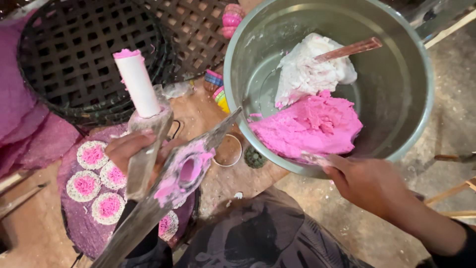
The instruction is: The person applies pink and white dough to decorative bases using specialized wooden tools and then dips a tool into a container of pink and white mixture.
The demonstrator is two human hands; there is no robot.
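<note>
Dough: pink lump (310, 124) is sitting in the big metal bowl (406, 74), front/lower side, w/ a white lump (312, 69) touching it just behind. 1 wooden stick (349, 49) is poking out of the white lump. Right hand (369, 183) is closing around a thin tool at the bowl's near rim, tip reaching into the pink dough; tool mostly hidden. Left hand (131, 149) is gripping 2 wooden mould pieces: a long board (168, 188) w/ a round hollow smeared pink, and a block (146, 144) w/ a white roller (136, 82) standing up, pink on its tip. Count: 3 clear white-rimmed pink discs (94, 176) lying on a purple mat (84, 228), a 4th partly hidden under the board. 1 black lattice basket (74, 54) is sitting behind. Surface is looking like rough brownish board, floor grey and gritty at right.
</note>
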